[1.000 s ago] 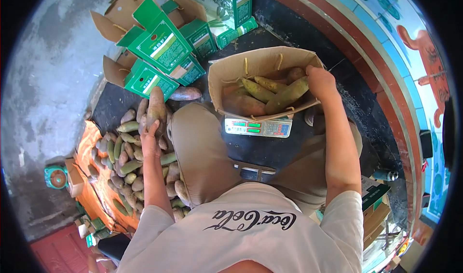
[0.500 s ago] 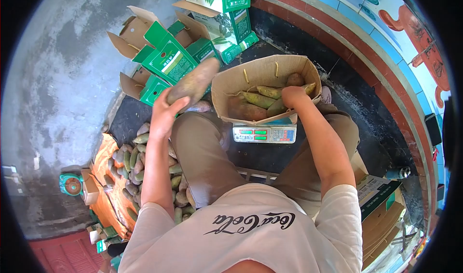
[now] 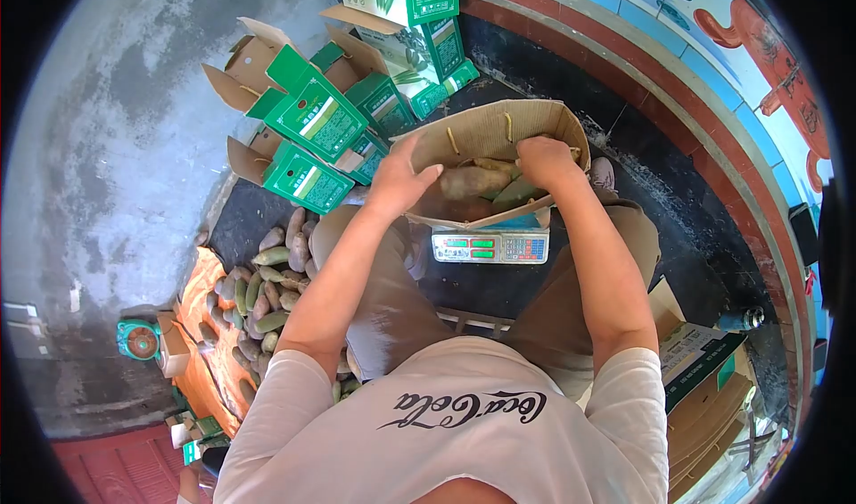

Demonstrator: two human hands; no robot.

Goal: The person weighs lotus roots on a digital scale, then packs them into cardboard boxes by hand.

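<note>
A cardboard box point(image 3: 464, 134) with yellow cord loops stands in front of me on a digital scale point(image 3: 490, 246). Inside it lie several long greenish-brown radishes, among them a large brownish radish point(image 3: 471, 181) on the left and a green radish point(image 3: 517, 194) beside it. My left hand point(image 3: 399, 185) is at the box's left rim with thumb and fingers apart, holding nothing. Over the right part of the box, my right hand point(image 3: 546, 161) reaches down among the radishes, its fingertips hidden.
Green printed cartons point(image 3: 312, 121) with raised flaps stand at the back left, and more cartons point(image 3: 410, 40) are stacked behind. A heap of radishes point(image 3: 263, 299) lies on an orange sheet point(image 3: 201, 317) to my left. Flattened cardboard point(image 3: 709, 415) leans at my right.
My left hand has moved right to the box, and the large radish it held now lies inside. My right hand has risen slightly within the box.
</note>
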